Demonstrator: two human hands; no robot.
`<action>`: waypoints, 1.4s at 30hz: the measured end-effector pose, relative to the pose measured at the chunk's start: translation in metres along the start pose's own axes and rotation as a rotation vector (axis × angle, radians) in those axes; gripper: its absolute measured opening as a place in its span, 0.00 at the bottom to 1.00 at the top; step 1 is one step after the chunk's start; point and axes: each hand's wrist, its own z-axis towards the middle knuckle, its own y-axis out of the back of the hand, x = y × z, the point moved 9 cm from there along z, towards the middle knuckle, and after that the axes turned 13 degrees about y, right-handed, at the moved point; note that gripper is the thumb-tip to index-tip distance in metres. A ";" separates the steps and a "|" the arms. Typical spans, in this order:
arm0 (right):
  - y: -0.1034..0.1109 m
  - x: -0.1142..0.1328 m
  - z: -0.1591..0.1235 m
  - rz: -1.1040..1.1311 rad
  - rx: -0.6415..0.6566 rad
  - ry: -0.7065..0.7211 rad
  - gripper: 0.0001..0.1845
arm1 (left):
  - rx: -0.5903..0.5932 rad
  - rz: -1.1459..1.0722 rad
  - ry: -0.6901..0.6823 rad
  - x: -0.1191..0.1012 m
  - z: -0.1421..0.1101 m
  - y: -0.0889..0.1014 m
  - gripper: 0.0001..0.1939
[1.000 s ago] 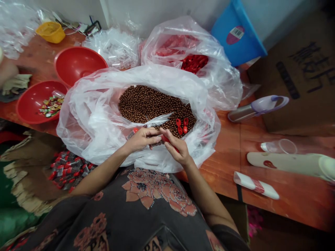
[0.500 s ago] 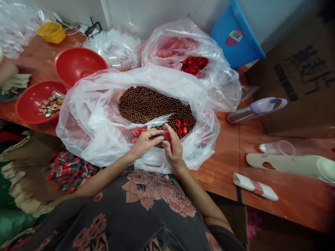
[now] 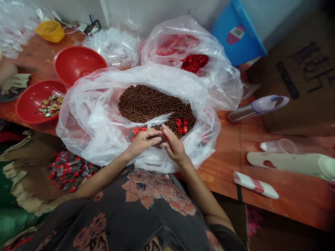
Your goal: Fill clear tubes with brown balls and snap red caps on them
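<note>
My left hand (image 3: pixel 141 142) is closed on a small clear container (image 3: pixel 158 137) with dark brown contents, mostly hidden by the fingers. Close against it, my right hand (image 3: pixel 176 145) grips a red cap (image 3: pixel 165 136). Both hands are over the near edge of a large white plastic bag (image 3: pixel 89 115), whose opening shows many small brown balls (image 3: pixel 146 103). Several loose red caps (image 3: pixel 185 121) rest on the balls, right of centre. Just beyond my left hand, filled containers with red caps (image 3: pixel 136 131) lie on the bag.
Behind stands a bag of red caps (image 3: pixel 195 63), beside clear empty tubes (image 3: pixel 117 48). Red bowls (image 3: pixel 80 57) are at the left; a carton of filled containers (image 3: pixel 23 174) is below. A blue bin (image 3: pixel 235 38), purple-lidded bottle (image 3: pixel 258 108) and cardboard box (image 3: pixel 290 104) stand right.
My right hand has turned slightly and its fingers have closed in over the red cap. My left hand stays almost in place. The loose caps lie as before.
</note>
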 end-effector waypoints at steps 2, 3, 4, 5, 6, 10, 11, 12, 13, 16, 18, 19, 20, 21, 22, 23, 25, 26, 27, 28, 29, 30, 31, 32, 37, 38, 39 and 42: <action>0.001 0.001 0.001 0.005 -0.033 -0.009 0.36 | -0.099 0.116 -0.085 -0.007 -0.004 0.005 0.15; 0.001 0.002 0.001 0.007 -0.048 -0.011 0.36 | -0.143 0.165 -0.121 -0.010 -0.006 0.006 0.14; 0.000 0.003 0.001 0.011 -0.058 -0.011 0.36 | -0.172 0.197 -0.148 -0.013 -0.008 0.007 0.14; 0.000 0.003 0.001 0.014 -0.065 -0.012 0.36 | -0.185 0.207 -0.160 -0.013 -0.010 0.007 0.14; -0.001 0.002 0.001 0.016 -0.068 -0.014 0.36 | -0.182 0.198 -0.155 -0.012 -0.010 0.007 0.15; -0.004 -0.002 0.000 0.015 -0.026 -0.010 0.37 | -0.090 0.113 -0.056 -0.001 -0.006 0.005 0.18; -0.006 -0.002 0.001 0.023 0.006 -0.008 0.38 | -0.075 0.113 -0.043 0.000 -0.005 0.006 0.18; -0.008 -0.003 0.001 0.045 0.045 -0.011 0.39 | -0.075 0.126 -0.041 0.000 -0.005 0.008 0.19; -0.011 -0.003 0.001 0.080 0.079 -0.027 0.41 | -0.090 0.154 -0.051 -0.002 -0.005 0.011 0.19; -0.015 -0.011 -0.001 0.245 0.078 -0.218 0.35 | -0.180 0.281 -0.116 -0.011 -0.008 0.018 0.18; -0.014 -0.022 -0.008 0.376 -0.048 -0.441 0.29 | -0.225 0.355 -0.159 -0.016 -0.009 0.019 0.16; -0.014 -0.027 -0.013 0.435 -0.118 -0.545 0.27 | -0.232 0.370 -0.168 -0.017 -0.010 0.019 0.16; -0.015 -0.030 -0.017 0.483 -0.175 -0.629 0.27 | -0.230 0.368 -0.166 -0.015 -0.010 0.018 0.16; -0.015 -0.031 -0.020 0.518 -0.214 -0.684 0.27 | -0.221 0.355 -0.156 -0.013 -0.009 0.017 0.17; -0.015 -0.032 -0.021 0.535 -0.232 -0.712 0.26 | -0.207 0.334 -0.144 -0.010 -0.008 0.016 0.17; -0.013 -0.032 -0.021 0.529 -0.238 -0.721 0.24 | -0.196 0.312 -0.134 -0.007 -0.008 0.015 0.18; -0.006 -0.032 -0.019 0.473 -0.243 -0.701 0.20 | -0.194 0.286 -0.126 -0.004 -0.007 0.016 0.18; -0.002 -0.031 -0.017 0.437 -0.247 -0.681 0.18 | -0.204 0.282 -0.130 -0.004 -0.008 0.017 0.18; 0.002 -0.029 -0.016 0.399 -0.256 -0.661 0.17 | -0.214 0.280 -0.135 -0.005 -0.008 0.018 0.18; 0.006 -0.028 -0.014 0.362 -0.270 -0.641 0.16 | -0.224 0.278 -0.140 -0.006 -0.009 0.019 0.18; 0.009 -0.026 -0.013 0.330 -0.285 -0.620 0.16 | -0.231 0.277 -0.145 -0.007 -0.009 0.019 0.18; 0.011 -0.023 -0.012 0.302 -0.302 -0.600 0.16 | -0.237 0.278 -0.151 -0.008 -0.010 0.019 0.18; 0.012 -0.021 -0.011 0.278 -0.318 -0.580 0.16 | -0.241 0.281 -0.158 -0.009 -0.011 0.019 0.18; 0.012 -0.018 -0.010 0.256 -0.332 -0.563 0.16 | -0.246 0.286 -0.164 -0.010 -0.011 0.019 0.18; 0.010 -0.014 -0.011 0.186 -0.398 -0.523 0.16 | -0.249 0.270 -0.179 -0.011 -0.013 0.017 0.18; 0.010 -0.015 -0.011 0.179 -0.402 -0.510 0.17 | -0.250 0.265 -0.183 -0.011 -0.013 0.017 0.19; 0.010 -0.015 -0.010 0.174 -0.406 -0.496 0.17 | -0.251 0.264 -0.190 -0.011 -0.013 0.017 0.19; 0.010 -0.018 -0.011 0.192 -0.403 -0.483 0.16 | -0.272 0.292 -0.245 -0.014 -0.015 0.017 0.18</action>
